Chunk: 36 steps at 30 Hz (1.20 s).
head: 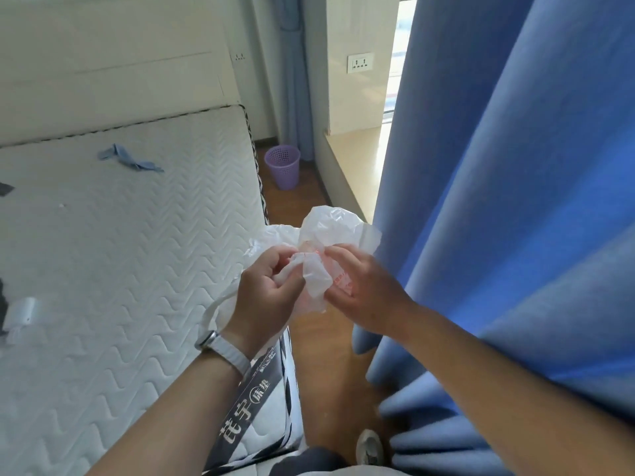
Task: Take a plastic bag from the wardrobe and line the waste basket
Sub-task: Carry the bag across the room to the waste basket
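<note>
Standing between a bare mattress [137, 235] and blue curtain [515, 201], both the left hand [264, 293] and right hand [364, 290] pinched a crumpled white plastic bag [330, 228], best teased open at its mouth before reaching the purple waste basket [282, 166] well ahead.

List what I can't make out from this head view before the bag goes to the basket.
- Waste basket interior: too far and small to tell whether it holds anything.
- Plastic bag opening: crumpled between the left hand and right hand, so its mouth cannot be seen.
- Red print on the bag: blurred, unreadable.
- Wardrobe: not in view.
- Floor on the right: hidden by the blue curtain.
</note>
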Tool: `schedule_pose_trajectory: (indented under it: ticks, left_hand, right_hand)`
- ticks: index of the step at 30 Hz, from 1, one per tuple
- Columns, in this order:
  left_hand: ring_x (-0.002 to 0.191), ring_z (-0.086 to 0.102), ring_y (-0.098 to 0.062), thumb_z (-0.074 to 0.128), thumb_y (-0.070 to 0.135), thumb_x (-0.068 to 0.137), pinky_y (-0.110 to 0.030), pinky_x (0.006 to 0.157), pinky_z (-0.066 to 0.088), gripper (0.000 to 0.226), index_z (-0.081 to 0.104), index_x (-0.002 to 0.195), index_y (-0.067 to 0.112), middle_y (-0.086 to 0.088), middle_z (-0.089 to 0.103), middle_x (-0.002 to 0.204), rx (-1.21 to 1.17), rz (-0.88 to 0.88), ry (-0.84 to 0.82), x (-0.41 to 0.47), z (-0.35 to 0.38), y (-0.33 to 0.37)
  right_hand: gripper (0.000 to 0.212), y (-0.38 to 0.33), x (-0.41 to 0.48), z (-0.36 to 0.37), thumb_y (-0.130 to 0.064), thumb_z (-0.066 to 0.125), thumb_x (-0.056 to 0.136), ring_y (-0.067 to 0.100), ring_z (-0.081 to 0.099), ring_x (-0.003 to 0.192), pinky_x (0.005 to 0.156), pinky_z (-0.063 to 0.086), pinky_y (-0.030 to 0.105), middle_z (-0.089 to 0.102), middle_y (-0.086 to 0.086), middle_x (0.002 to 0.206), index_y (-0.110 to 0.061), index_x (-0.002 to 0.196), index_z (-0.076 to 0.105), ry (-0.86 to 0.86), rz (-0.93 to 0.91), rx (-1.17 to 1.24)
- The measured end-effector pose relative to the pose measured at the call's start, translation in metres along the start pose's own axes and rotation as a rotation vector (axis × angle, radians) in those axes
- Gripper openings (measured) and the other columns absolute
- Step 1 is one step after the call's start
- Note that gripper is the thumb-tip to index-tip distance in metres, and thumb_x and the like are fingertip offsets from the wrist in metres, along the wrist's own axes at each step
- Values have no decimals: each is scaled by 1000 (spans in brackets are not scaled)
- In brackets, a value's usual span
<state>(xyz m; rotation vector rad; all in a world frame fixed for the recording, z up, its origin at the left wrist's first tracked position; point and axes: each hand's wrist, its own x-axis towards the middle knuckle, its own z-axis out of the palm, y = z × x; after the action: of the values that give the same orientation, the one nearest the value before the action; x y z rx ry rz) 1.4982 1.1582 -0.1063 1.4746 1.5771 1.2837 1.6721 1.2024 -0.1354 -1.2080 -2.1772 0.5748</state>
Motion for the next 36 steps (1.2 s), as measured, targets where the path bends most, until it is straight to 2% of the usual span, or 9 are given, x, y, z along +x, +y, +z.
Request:
schedule_pose_trajectory:
  ticks: [4, 7, 10, 13, 19, 23, 26, 32, 36]
  left_hand:
    - [75, 64, -9, 66, 33, 83, -20, 61, 53, 16, 69, 93, 20, 7, 69, 83, 19, -31, 49, 16, 0, 2]
    - [73, 63, -4, 65, 29, 83, -14, 60, 48, 13, 69, 92, 20, 7, 70, 82, 11, -61, 91, 34, 1, -1]
    - [70, 61, -1, 62, 27, 82, -11, 59, 45, 14, 68, 90, 17, 7, 68, 78, 19, -67, 111, 56, 6, -9]
    - [72, 61, -1, 60, 25, 82, -10, 61, 45, 10, 67, 88, 21, 12, 68, 79, 15, -88, 124, 85, 8, -23]
    - [76, 64, -9, 64, 12, 90, -18, 62, 50, 8, 69, 91, 18, 5, 70, 83, -22, -139, 116, 168, 4, -59]
    - [73, 64, -6, 63, 9, 91, -18, 56, 49, 10, 70, 91, 16, 3, 70, 83, -91, -190, 121, 237, -8, -81]
    - [72, 64, -4, 64, 8, 91, -17, 57, 50, 9, 69, 91, 15, 4, 70, 82, -117, -195, 125, 287, -18, -92]
    - [77, 64, -15, 67, 16, 89, -40, 65, 57, 10, 69, 86, 25, 9, 69, 81, -121, -202, 126, 375, -35, -108]
    - [79, 64, -14, 69, 16, 87, -34, 67, 56, 9, 69, 87, 25, 11, 69, 83, -84, -138, 147, 412, -49, -112]
  right_hand:
    - [46, 11, 21, -5, -44, 63, 89, 10, 59, 104, 80, 53, 24, 57, -10, 130, -26, 129, 51, -9, -63, 48]
    - [44, 22, 41, -3, -38, 65, 88, 12, 60, 104, 83, 53, 21, 58, -10, 128, -25, 128, 53, -14, -90, 71]
    - [44, 38, 68, 6, -36, 65, 88, 8, 55, 109, 90, 51, 27, 54, -14, 129, -26, 129, 52, -52, -73, 85]
    - [47, 50, 98, 17, -37, 61, 87, 13, 53, 115, 92, 49, 34, 53, -10, 132, -25, 131, 50, -109, -59, 80]
    - [48, 76, 176, 37, -35, 59, 90, 20, 53, 116, 91, 48, 34, 51, -6, 136, -21, 134, 48, -161, -34, 29]
    - [48, 89, 246, 54, -36, 60, 90, 21, 52, 118, 92, 48, 37, 50, -5, 137, -22, 135, 47, -206, -15, -4]
    - [50, 95, 296, 62, -38, 56, 89, 21, 52, 119, 94, 48, 40, 51, -4, 137, -21, 136, 47, -224, -13, -19]
    - [52, 99, 376, 67, -32, 57, 90, 16, 44, 127, 98, 43, 33, 46, -8, 140, -22, 139, 44, -183, 22, -27]
    - [51, 101, 417, 68, -33, 57, 90, 14, 45, 125, 96, 43, 31, 46, -10, 140, -24, 138, 43, -169, 22, -23]
